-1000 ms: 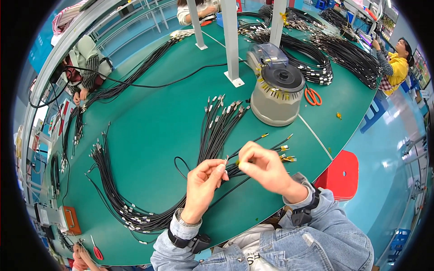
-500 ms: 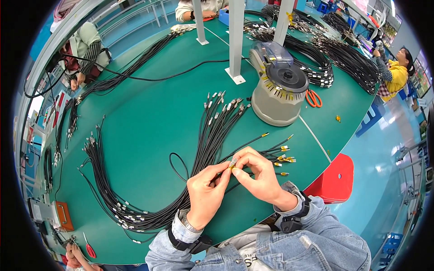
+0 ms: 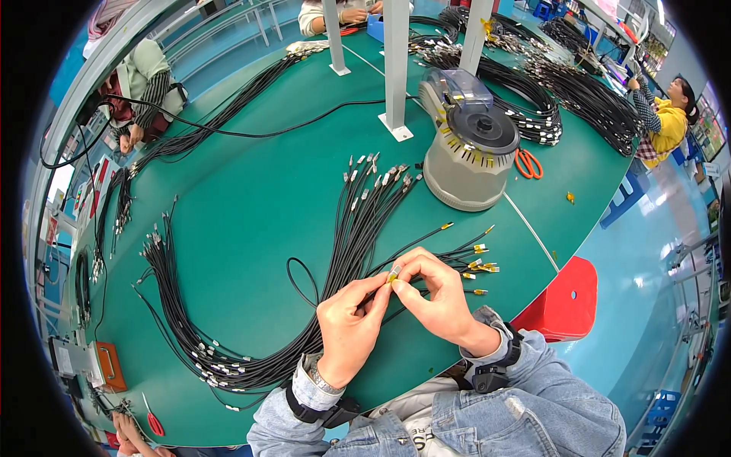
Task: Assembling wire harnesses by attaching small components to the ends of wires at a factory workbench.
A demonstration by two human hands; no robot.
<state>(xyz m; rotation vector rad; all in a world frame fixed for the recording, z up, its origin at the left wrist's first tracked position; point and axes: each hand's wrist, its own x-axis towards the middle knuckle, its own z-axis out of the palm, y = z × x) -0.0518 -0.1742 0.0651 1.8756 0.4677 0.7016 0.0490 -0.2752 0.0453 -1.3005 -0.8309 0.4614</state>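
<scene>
Denim sleeves (image 3: 518, 404) come in along the lower edge of the frame, a black strap (image 3: 491, 377) at the right wrist. Just right of centre the hands meet. The left hand (image 3: 349, 324) has thumb and forefinger closed in a pinch at the metal connector (image 3: 395, 270) of a black cable, and the right hand (image 3: 438, 301) pinches at the same spot, thumb and forefinger together, its other fingers curled. A bit of yellow tape (image 3: 391, 279) shows between the fingertips — they cover most of it, so how far it wraps the connector is hard to tell.

Under and beside the hands, the cable bundle (image 3: 255, 369) curves across the green table (image 3: 236, 221), one set of ends at left of frame, another fanned out above the hands. To the right of the hands lie several taped ends (image 3: 480, 266), yellow at their tips. A red stool (image 3: 571, 297) stands by the table edge at right; red scissors (image 3: 154, 423) lie at lower left, near an orange box (image 3: 110, 365).

Farther up, right of centre, sits a round grey dispenser (image 3: 468, 175) with a black top — orange scissors (image 3: 528, 164) just beside it. Behind it are grey posts (image 3: 397, 76) and, at upper right, cable coils (image 3: 582, 95). A person in yellow (image 3: 668, 133) is at the right edge, another person (image 3: 145, 84) at upper left.
</scene>
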